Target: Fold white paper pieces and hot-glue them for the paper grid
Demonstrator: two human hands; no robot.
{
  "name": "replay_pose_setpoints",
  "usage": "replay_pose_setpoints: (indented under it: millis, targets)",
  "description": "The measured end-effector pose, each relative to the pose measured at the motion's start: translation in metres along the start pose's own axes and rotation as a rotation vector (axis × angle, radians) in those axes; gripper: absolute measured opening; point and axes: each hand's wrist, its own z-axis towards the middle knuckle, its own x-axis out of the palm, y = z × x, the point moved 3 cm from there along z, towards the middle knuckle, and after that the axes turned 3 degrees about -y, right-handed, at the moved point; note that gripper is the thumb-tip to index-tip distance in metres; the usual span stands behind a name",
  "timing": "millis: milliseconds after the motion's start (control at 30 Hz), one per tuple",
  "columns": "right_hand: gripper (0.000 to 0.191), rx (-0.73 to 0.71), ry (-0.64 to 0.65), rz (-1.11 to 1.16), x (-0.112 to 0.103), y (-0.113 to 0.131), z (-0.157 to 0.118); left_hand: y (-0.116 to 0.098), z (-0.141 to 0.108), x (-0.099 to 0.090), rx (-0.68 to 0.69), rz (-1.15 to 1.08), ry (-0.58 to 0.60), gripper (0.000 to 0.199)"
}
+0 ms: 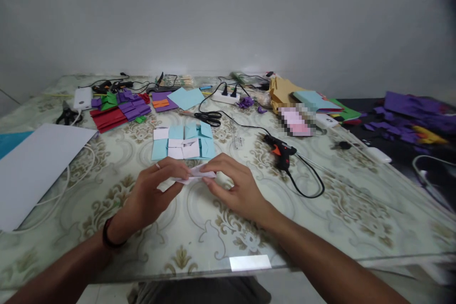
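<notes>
Between my two hands, above the middle of the table, is a small folded white paper (pixel 195 174). My left hand (pixel 151 190) pinches its left end; a ring and a dark wristband show on that side. The other end lies between the thumb and fingers of my right hand (pixel 237 185). Just beyond my hands, light blue folded papers (pixel 160 149) lie on the patterned table (pixel 199 237), with white folded pieces (pixel 183 148) on top of them.
A black glue gun (pixel 283 149) with a looped cable lies to the right. Black scissors (pixel 208 118) and a white power strip (pixel 226 97) are farther back. Large white sheets (pixel 46 166) lie at left, with red folded paper (pixel 109 118) behind. Purple scraps (pixel 395 128) are far right.
</notes>
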Motion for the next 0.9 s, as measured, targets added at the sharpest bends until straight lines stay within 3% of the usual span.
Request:
replay_pose_setpoints:
  millis: [133, 233, 333, 467, 700, 900]
  targets:
    - [0.012, -0.036, -0.028, -0.019, 0.000, 0.000, -0.001, -0.001, -0.001, 0.000, 0.006, -0.046, 0.030, 0.016]
    - [0.013, -0.045, -0.012, -0.029, 0.001, 0.000, -0.001, -0.003, 0.000, -0.001, -0.069, -0.101, 0.061, 0.007]
    - [0.014, -0.075, 0.012, -0.048, 0.002, 0.001, -0.001, -0.003, 0.001, -0.001, -0.159, -0.118, 0.081, 0.021]
    - [0.014, -0.108, 0.032, -0.115, 0.003, 0.000, -0.001, 0.002, -0.002, 0.003, -0.209, -0.030, 0.097, 0.008]
    - [0.017, -0.118, 0.066, -0.202, 0.006, -0.001, -0.003, 0.004, -0.005, 0.008, -0.083, 0.046, 0.083, 0.006]
    - [0.016, -0.126, 0.073, -0.188, 0.009, 0.000, -0.004, -0.001, -0.004, 0.011, -0.066, 0.041, 0.090, 0.012]
